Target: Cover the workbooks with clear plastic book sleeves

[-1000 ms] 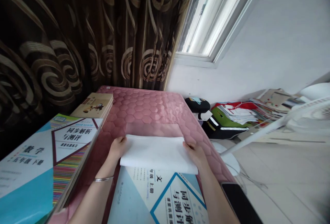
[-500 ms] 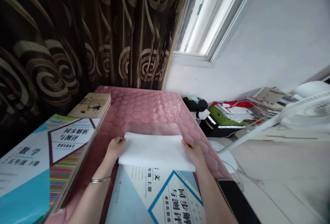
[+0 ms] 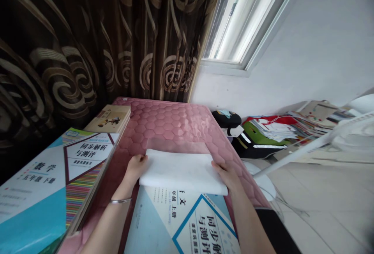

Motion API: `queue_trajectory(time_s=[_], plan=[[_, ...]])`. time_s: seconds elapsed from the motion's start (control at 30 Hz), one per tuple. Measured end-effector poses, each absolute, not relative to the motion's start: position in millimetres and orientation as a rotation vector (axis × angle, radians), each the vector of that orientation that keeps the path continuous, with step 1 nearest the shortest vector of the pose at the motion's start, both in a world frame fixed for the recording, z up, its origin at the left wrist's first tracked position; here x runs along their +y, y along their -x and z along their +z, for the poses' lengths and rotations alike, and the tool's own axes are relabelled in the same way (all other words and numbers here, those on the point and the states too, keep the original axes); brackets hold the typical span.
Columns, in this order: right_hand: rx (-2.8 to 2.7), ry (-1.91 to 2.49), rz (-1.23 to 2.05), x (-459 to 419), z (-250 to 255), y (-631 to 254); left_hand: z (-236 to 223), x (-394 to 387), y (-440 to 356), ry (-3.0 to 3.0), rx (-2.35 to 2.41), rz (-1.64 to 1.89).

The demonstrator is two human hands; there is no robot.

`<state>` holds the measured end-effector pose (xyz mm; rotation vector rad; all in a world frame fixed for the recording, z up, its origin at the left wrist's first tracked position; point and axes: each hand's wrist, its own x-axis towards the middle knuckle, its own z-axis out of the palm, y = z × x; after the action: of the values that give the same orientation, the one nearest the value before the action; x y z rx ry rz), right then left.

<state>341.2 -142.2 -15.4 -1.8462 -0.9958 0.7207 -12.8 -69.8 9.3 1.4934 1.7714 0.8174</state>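
Observation:
A light-blue workbook (image 3: 181,223) lies on the pink quilted table top (image 3: 166,123) in front of me. A white sheet (image 3: 182,170) is folded over its far end, with a clear film flap beyond it. My left hand (image 3: 134,167) pinches the sheet's left edge, fingers curled. My right hand (image 3: 225,171) grips the sheet's right edge the same way. A thin bracelet circles my left wrist.
A stack of workbooks (image 3: 52,176) and a smaller tan book (image 3: 112,117) lie along the table's left side by the brown curtain (image 3: 87,39). A dark phone (image 3: 277,232) sits at the right edge. Bags and papers (image 3: 263,133) crowd the floor, with a white fan (image 3: 344,137).
Both hands have kept their hold on the white sheet; only the camera has shifted slightly. My right forearm now covers more of the phone.

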Motion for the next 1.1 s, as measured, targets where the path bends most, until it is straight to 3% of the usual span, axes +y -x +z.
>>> queue_trajectory(time_s=[0.17, 0.4, 0.8, 1.1], plan=[[-1.0, 1.931, 0.69, -141.5, -6.8, -339.0, 11.7, -69.3, 12.3, -1.524, 1.785, 0.756], [-0.854, 1.792, 1.015, -147.2, -11.2, -342.4, 10.8, -67.9, 11.7, -1.551, 1.832, 0.679], [-0.997, 1.887, 0.716, -142.7, -12.7, -337.9, 9.9, -67.8, 12.7, -1.505, 1.821, 0.666], [-0.903, 1.811, 0.994, -144.2, -5.6, -340.8, 11.9, -70.3, 11.8, -1.468, 1.804, 0.723]])
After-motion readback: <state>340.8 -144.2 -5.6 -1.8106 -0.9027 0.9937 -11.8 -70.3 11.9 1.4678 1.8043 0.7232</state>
